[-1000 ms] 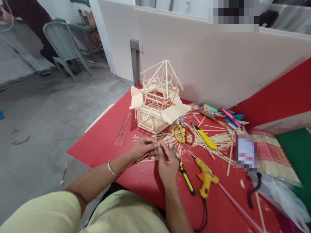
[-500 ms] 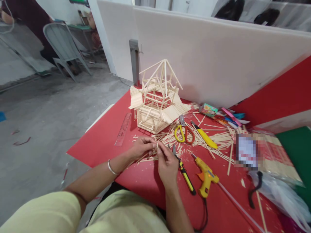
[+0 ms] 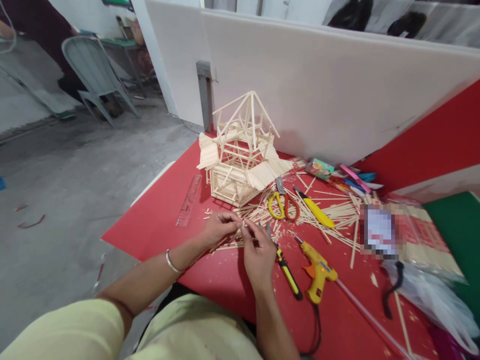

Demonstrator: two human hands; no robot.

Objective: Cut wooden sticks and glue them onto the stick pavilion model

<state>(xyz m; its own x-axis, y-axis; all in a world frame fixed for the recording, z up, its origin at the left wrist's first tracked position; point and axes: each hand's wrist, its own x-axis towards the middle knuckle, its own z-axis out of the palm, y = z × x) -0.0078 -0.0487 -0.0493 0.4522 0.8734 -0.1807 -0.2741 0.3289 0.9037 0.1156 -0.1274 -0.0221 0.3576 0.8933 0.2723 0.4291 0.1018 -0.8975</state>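
Note:
My left hand (image 3: 222, 226) and my right hand (image 3: 259, 251) meet fingertip to fingertip over the near part of the red table. Pinched between them is a short piece of wooden stick (image 3: 243, 224), mostly covered by the fingers. Just beyond stands a model house (image 3: 240, 155) built of thin wooden sticks, with slatted side roofs and a pointed open frame on top. Loose wooden sticks (image 3: 262, 215) lie scattered under and past my hands. Close by my right hand is a pair of pliers or cutters (image 3: 288, 275) with black-and-yellow handles.
A yellow glue gun (image 3: 318, 272) with cord lies to the right. Beyond it are scissors (image 3: 284, 206) and a yellow utility knife (image 3: 317, 212). A clear ruler (image 3: 189, 200) lies left of the model. A phone-like screen (image 3: 380, 231) and plastic bag (image 3: 431, 290) sit at right; a white panel (image 3: 318, 90) stands behind.
The view has shifted very slightly. Both hands stay together in nearly the same place, and the small stick piece shows a little less between the fingers.

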